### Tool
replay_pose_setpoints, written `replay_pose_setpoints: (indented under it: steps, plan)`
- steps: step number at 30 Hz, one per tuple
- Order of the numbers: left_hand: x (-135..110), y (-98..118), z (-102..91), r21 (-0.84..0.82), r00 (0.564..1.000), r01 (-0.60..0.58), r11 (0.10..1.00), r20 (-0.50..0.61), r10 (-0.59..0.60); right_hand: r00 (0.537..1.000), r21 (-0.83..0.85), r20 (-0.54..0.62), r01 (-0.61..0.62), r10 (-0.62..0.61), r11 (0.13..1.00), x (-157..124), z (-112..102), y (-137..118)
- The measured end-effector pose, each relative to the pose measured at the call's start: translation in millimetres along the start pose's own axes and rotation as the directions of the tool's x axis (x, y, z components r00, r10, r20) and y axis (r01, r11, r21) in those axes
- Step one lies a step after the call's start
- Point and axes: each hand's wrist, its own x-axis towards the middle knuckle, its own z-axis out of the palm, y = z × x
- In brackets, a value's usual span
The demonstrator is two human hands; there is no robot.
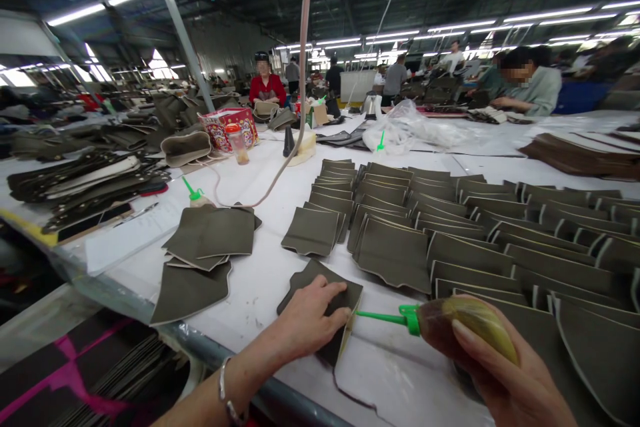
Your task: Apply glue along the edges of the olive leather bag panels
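Note:
My left hand (315, 313), with a bangle on the wrist, presses on a dark olive leather piece (300, 280) near the table's front edge. Its fingers are spread over the top, and the thumb lies by the right-hand edge. My right hand (520, 367) is wrapped round a squeeze bottle (470, 327) of yellow-brown liquid, tilted on its side. The bottle's green nozzle (383, 317) points left, its tip close to the edge of that piece. A pale yellowish strip shows along this edge.
Overlapping rows of similar leather pieces (395, 250) cover the right of the table (280, 177). More pieces (215, 233) lie stacked at left, beside paper (130, 240) and a second green-nozzled bottle (195, 193). A hose (303, 47) hangs down. Co-workers sit farther back.

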Motion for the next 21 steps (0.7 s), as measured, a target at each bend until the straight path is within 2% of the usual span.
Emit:
replay_pose_setpoints:
  steps: [2,4,7,9,12,15,18,21]
  plan:
    - [-2,-4,2.7,-0.066,0.998,0.02,0.998,-0.063,-0.025,0.996,0.115,0.031,-0.09,0.087,0.989,1,-9,6]
    - [-6,-10,4.4,-0.072,0.981,0.059,0.996,-0.181,-0.071,0.993,0.158,0.027,-0.119,0.116,0.98,3,-16,10]
    - [-14,-21,2.5,0.068,0.901,0.186,0.98,-0.411,-0.143,0.99,0.166,0.034,-0.141,0.137,0.976,3,-22,12]
    - [-17,-29,-1.6,0.137,0.867,0.281,0.95,-0.46,-0.19,0.991,0.151,0.041,-0.134,0.129,0.979,1,-22,13]
    - [-16,-38,-8.3,0.084,0.882,0.339,0.937,-0.373,-0.286,0.994,0.135,0.04,-0.11,0.106,0.985,-1,-22,14]
    - [-9,-47,-13.1,-0.173,0.889,0.327,0.929,-0.278,-0.365,0.995,0.129,0.032,-0.099,0.095,0.987,-2,-23,15]
    - [-7,-53,-19.2,-0.478,0.917,0.234,0.846,-0.181,-0.356,0.997,0.092,0.023,-0.073,0.071,0.993,-3,-22,11]
    - [-14,-49,-32.7,-0.667,0.937,0.151,0.73,-0.139,-0.322,1.0,-0.01,-0.018,0.019,-0.019,1.0,-6,-16,1]
